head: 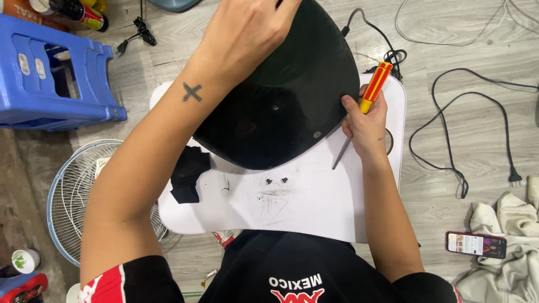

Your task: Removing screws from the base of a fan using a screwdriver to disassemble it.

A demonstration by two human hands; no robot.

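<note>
Grey plank floor (449, 33) all round, with a small white table (314, 207) in the middle. Sitting on the table's far half: a big black rounded base (281, 112), underside up, tipped a bit toward the left. Left hand (247, 31) laid flat and spread across the base's top edge, pressing down to steady it. Right hand (365, 126) curled tight around a screwdriver (368, 98) with a red and yellow handle, knuckles touching the base's right rim. Screwdriver's long axis running diagonal: handle up and away to the right, shaft pointing down-left toward the table, tip just off the base's lower right edge, near a small pale screw spot (317, 134) on the base. So right hand clearly nearer to that spot, left hand well away at the top. Two tiny black screws (276, 180) lying loose on the table just below the base, black cloth (188, 174) to the left. Round about: blue stool (56, 73), fan grille (78, 196), black cables (466, 129), phone (476, 244) on the floor.
</note>
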